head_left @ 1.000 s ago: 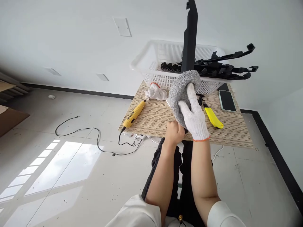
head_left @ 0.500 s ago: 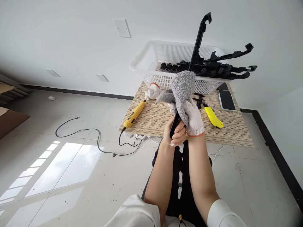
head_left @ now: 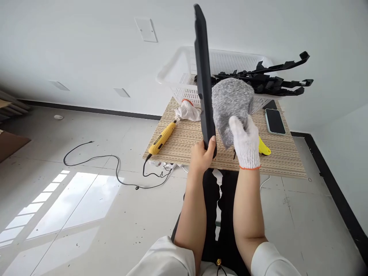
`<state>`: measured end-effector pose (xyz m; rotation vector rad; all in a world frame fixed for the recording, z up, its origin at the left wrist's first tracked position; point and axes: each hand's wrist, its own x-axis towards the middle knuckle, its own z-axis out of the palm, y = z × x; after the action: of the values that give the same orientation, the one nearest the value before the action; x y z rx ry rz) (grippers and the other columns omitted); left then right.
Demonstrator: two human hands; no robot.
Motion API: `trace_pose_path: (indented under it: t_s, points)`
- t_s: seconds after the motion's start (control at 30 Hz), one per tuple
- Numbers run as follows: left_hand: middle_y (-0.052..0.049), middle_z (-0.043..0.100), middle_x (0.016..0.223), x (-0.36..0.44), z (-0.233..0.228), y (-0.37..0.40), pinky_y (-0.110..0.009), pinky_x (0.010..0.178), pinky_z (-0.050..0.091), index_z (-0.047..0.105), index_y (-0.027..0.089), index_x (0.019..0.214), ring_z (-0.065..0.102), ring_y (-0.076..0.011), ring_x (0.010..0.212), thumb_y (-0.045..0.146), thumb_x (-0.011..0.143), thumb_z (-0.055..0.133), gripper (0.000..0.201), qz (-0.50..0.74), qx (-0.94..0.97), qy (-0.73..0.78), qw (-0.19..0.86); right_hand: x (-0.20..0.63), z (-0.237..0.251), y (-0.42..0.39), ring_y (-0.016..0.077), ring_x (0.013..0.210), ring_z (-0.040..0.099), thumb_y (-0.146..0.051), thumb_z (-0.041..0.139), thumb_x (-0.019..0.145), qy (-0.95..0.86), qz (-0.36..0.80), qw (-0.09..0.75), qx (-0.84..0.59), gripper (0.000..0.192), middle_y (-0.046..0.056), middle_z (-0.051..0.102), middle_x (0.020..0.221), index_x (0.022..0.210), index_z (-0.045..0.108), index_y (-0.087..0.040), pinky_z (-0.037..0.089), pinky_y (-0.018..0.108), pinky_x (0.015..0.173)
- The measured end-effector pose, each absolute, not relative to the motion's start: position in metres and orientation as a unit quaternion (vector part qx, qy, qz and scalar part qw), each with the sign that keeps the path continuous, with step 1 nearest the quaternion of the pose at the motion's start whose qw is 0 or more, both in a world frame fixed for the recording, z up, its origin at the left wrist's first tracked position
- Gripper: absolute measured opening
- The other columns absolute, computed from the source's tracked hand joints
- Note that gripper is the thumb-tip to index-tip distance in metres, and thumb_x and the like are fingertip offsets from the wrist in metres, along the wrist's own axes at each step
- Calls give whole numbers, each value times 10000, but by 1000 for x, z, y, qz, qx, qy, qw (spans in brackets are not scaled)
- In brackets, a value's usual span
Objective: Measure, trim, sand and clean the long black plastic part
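My bare left hand (head_left: 202,155) grips the lower end of a long black plastic strip (head_left: 203,76), which stands nearly upright and leans a little left. My right hand (head_left: 245,142), in a white knit glove with an orange cuff, holds a fluffy grey cloth (head_left: 231,101) just to the right of the strip, apart from it. Both hands hover over the front edge of a small striped wooden table (head_left: 186,140).
A white mesh basket (head_left: 178,73) holding several black plastic strips (head_left: 273,78) stands at the table's back. On the table lie a yellow corded tool (head_left: 161,140), a spare white glove (head_left: 187,111), a yellow utility knife (head_left: 263,147) and a phone (head_left: 275,121). A cable (head_left: 115,168) trails over the floor.
The left hand has turned the black strip and swung its top to the left. The right hand has drawn the grey cloth off the strip to its right side.
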<state>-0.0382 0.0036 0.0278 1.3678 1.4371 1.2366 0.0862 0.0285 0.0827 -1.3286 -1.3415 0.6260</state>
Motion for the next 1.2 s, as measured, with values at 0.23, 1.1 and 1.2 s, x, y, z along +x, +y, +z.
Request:
trace_pose_path:
  t_s: [0.23,1.1,1.2]
  points:
    - [32,409,485,-33,25,8,-295,520,279,314,257,607,446,-162,484,400,782,651,405,352,673,612,220,66,70,52,271,1142,638,-483,667,827,-617,286,455,-575,652,97,674,1243,1393,490,-212,495,439,995]
    - [-33,702,784,-23,14,14,-350,720,462,515,230,1075,692,-309,826,241,920,460,164,333,684,521,387,62,70,75,271,1322,523,-335,466,943,-626,115,436,-637,442,109,515,1475,1366,531,-225,425,474,1105]
    - [-4,689,730,-21,17,14,-339,705,487,478,245,1028,692,-258,667,356,981,421,134,351,657,512,428,68,66,103,254,1180,605,-402,594,856,-564,169,498,-637,502,109,632,1299,1308,505,-203,445,464,1068]
